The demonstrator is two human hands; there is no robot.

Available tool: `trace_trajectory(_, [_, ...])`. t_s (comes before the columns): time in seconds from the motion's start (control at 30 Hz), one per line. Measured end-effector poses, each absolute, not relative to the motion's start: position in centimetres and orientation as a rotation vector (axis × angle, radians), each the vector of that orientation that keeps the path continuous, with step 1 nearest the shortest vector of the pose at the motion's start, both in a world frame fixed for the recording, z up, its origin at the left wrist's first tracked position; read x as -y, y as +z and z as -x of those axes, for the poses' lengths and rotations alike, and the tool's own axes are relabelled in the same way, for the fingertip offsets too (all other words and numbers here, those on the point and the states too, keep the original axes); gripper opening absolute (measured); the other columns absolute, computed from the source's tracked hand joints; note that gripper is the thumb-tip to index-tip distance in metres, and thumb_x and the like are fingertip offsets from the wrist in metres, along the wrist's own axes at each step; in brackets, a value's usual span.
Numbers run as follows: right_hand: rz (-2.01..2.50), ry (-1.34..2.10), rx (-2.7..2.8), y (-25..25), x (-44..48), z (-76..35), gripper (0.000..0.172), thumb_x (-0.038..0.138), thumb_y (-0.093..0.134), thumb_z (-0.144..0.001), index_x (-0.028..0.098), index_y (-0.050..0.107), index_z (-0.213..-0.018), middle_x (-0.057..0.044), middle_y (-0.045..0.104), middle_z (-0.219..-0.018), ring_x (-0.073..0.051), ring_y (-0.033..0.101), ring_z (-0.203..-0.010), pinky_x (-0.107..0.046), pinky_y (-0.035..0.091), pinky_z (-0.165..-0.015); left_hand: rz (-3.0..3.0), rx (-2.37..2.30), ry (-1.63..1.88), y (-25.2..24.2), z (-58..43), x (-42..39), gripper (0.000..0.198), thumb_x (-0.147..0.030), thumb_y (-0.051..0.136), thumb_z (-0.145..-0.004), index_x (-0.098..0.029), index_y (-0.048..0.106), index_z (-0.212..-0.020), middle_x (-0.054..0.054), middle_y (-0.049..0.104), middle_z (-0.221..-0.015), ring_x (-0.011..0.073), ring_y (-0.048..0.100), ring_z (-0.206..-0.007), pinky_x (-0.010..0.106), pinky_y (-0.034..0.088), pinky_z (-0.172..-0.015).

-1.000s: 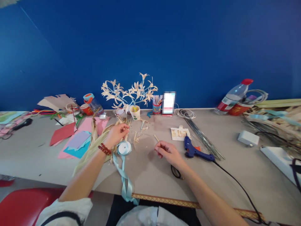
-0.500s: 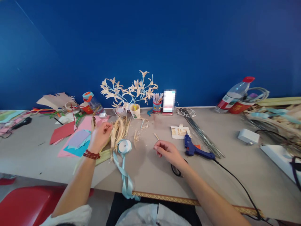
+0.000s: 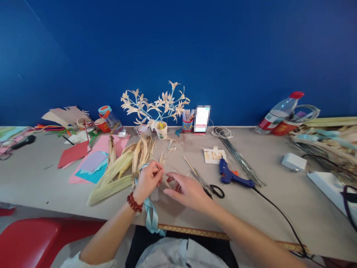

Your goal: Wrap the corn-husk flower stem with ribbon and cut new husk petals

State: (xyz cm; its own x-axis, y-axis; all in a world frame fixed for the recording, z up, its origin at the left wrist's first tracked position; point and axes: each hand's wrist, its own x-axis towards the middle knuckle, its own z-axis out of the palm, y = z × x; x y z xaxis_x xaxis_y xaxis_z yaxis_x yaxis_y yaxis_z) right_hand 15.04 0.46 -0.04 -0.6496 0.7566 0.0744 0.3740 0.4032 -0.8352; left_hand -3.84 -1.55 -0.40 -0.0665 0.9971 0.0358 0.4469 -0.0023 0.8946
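My left hand (image 3: pixel 150 178), with a red bead bracelet (image 3: pixel 134 203) at the wrist, pinches its thumb and fingers together. What lies in the pinch is too small to make out. Facing it from the right is my right hand (image 3: pixel 186 189), thumb and forefinger apart. A thin pale strip (image 3: pixel 167 182) shows between the two hands; which hand it belongs to is unclear. Light-blue ribbon (image 3: pixel 152 217) trails below my left hand over the table edge, its roll mostly hidden. Dried corn husks (image 3: pixel 119 167) lie to the left. Black-handled scissors (image 3: pixel 216 191) rest beyond my right hand.
A blue glue gun (image 3: pixel 234 178) lies on the right near metal wires (image 3: pixel 241 160). White husk flowers stand in a paper cup (image 3: pixel 161 131) at the back, beside a pen holder (image 3: pixel 187 124) and a lit phone (image 3: pixel 202 119). Coloured paper (image 3: pixel 74 153) covers the left.
My left hand has moved right and down from the husks, now hiding most of the ribbon roll. My right hand has shifted left and slightly down toward it, uncovering the scissors.
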Motion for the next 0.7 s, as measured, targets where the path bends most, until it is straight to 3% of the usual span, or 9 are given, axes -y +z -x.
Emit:
trace_trajectory(0.17, [0.995,1.705,1.774,-2.0,-0.7,-12.8,0.009,0.026,0.056,-0.085,0.021,0.055,-0.093,0.002,0.065,-0.067,-0.011,0.057,-0.048,-0.022,0.041,-0.049,-1.639,-1.642,1.034,-1.0,3.9,1.1,0.016,-0.037,0.049,-0.089,-0.022,0.047,-0.085,-0.007,0.055,-0.053,0.0108,0.049,-0.041,0.020,0.039,-0.045])
trace_trajectory(0.3, [0.895,2.076,1.674,-2.6,-0.2,-14.2,0.022,0.037,0.067,-0.079,0.018,0.054,-0.080,0.000,0.067,-0.064,-0.009,0.054,-0.046,-0.021,0.041,-0.049,-1.918,-2.047,0.755,-0.6,6.5,-1.5,0.017,-0.027,0.037,-0.093,-0.021,0.053,-0.096,-0.001,0.064,-0.070,0.0129,0.061,-0.060,0.022,0.043,-0.058])
trace_trajectory(0.37, [0.839,2.203,1.675,-2.4,0.4,-15.5,0.028,0.042,0.069,-0.077,0.017,0.057,-0.081,-0.001,0.069,-0.064,-0.009,0.054,-0.048,-0.021,0.042,-0.052,-1.983,-2.075,0.640,-0.5,7.2,-2.9,0.016,-0.032,0.047,-0.089,-0.021,0.059,-0.089,0.002,0.067,-0.078,0.0166,0.064,-0.072,0.026,0.043,-0.066])
trace_trajectory(0.5, [0.860,2.190,1.677,-1.9,1.4,-17.6,0.032,0.045,0.070,-0.078,0.016,0.059,-0.082,-0.002,0.070,-0.065,-0.009,0.054,-0.052,-0.021,0.042,-0.055,-2.080,-2.050,0.447,-1.0,7.0,-4.6,0.024,-0.039,0.066,-0.075,-0.019,0.061,-0.062,0.007,0.067,-0.076,0.0244,0.063,-0.082,0.032,0.041,-0.074])
trace_trajectory(0.7, [0.922,2.038,1.667,-2.3,1.5,-19.5,0.030,0.044,0.068,-0.081,0.016,0.058,-0.079,-0.003,0.070,-0.067,-0.009,0.052,-0.053,-0.021,0.041,-0.055,-2.070,-2.052,0.310,-1.7,8.3,-5.7,0.020,-0.030,0.053,-0.083,-0.020,0.067,-0.073,0.005,0.071,-0.080,0.0204,0.064,-0.079,0.028,0.040,-0.068])
